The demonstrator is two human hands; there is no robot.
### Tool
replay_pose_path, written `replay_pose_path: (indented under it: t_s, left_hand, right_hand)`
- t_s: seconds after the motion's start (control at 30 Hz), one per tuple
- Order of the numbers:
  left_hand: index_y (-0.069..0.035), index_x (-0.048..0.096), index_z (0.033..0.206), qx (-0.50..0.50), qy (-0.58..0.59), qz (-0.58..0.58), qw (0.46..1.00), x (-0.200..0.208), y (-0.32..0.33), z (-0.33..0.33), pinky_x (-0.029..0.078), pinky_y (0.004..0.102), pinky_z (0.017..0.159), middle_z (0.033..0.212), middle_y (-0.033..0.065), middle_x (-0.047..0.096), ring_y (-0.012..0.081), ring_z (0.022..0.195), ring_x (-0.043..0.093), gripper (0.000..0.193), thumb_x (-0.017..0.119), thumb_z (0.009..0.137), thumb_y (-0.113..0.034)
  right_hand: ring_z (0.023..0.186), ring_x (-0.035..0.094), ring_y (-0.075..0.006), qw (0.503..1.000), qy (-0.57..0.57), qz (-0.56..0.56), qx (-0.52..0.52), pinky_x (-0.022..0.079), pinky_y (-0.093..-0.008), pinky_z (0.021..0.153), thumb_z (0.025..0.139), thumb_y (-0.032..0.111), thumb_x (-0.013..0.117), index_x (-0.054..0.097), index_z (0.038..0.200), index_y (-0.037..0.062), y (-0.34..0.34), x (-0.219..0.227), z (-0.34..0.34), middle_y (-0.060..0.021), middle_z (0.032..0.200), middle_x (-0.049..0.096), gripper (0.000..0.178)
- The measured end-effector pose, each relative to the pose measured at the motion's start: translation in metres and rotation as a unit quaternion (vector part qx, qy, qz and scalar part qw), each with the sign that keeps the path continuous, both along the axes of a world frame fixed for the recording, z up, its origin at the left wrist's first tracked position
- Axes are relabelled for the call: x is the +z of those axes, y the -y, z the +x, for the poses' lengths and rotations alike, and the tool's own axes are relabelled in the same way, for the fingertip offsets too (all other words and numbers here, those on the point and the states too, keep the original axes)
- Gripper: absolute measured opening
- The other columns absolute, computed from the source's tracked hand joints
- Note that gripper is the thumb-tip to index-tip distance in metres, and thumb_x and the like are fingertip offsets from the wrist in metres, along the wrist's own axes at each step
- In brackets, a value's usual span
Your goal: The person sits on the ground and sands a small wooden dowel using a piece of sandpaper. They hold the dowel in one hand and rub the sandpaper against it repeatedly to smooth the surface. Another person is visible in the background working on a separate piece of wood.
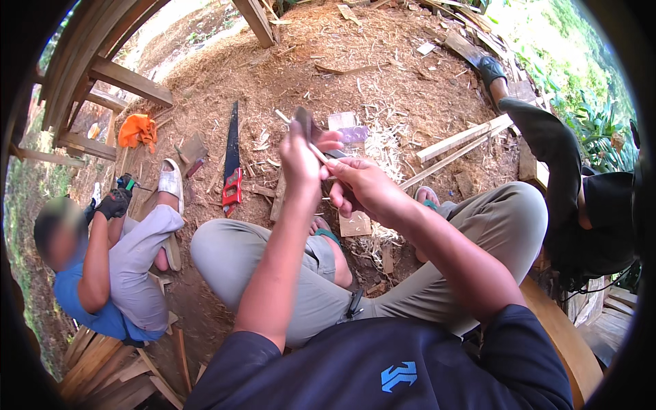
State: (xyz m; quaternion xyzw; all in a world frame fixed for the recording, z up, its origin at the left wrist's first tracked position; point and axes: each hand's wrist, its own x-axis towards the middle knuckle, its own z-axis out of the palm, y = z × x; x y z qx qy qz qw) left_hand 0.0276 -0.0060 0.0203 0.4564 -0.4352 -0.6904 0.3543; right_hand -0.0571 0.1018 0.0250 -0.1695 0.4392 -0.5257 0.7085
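- The ground, brown and strewn with wood shavings, spreads beyond the person's bent knees.
- A wooden frame stands at the upper left.
- At the left sits a co-worker in a blue shirt, dark gloves and pale trousers.
- At the right, another person's leg, in dark trousers, stretches out over the ground.
- Pale timber strips lie near that leg.
- A handsaw with a red handle lies left of the hands, apart from them.
- The right hand pinches the near end of a stick between thumb and forefinger.
- The left hand, blurred, is at the stick just beyond; I cannot tell its grip.
- An orange cloth lies by the frame.
- The thin, pale stick slants between the hands, above the ground.
- A dark, flat piece shows at the left hand, too blurred to identify.
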Motion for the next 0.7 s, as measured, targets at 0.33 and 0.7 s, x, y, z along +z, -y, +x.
replay_pose_path:
  t_s: [0.33,0.7]
  left_hand:
    - [0.004,0.051,0.108,0.056,0.009,-0.028,0.998,-0.005,0.021,0.006,0.059,0.0347,0.062,0.084,0.0201,0.068,0.0258,0.069,0.070,0.040,0.026,0.106,-0.028]
    - [0.001,0.052,0.107,0.059,0.006,-0.045,0.997,0.008,0.029,0.007,0.057,0.0313,0.064,0.086,0.0211,0.069,0.0234,0.069,0.069,0.042,0.027,0.106,-0.033]
  right_hand:
    - [0.056,0.063,-0.0332,0.624,-0.738,-0.228,-0.121,0.048,-0.0440,0.048,0.087,0.006,0.060,0.062,0.094,0.0041,-0.008,-0.009,0.012,-0.0160,0.063,0.061,0.008]
    - [0.045,0.051,-0.0092,0.999,-0.053,-0.005,-0.010,0.041,-0.0227,0.046,0.105,0.029,0.041,0.061,0.096,0.0046,-0.001,0.008,0.002,-0.0006,0.056,0.054,0.033]
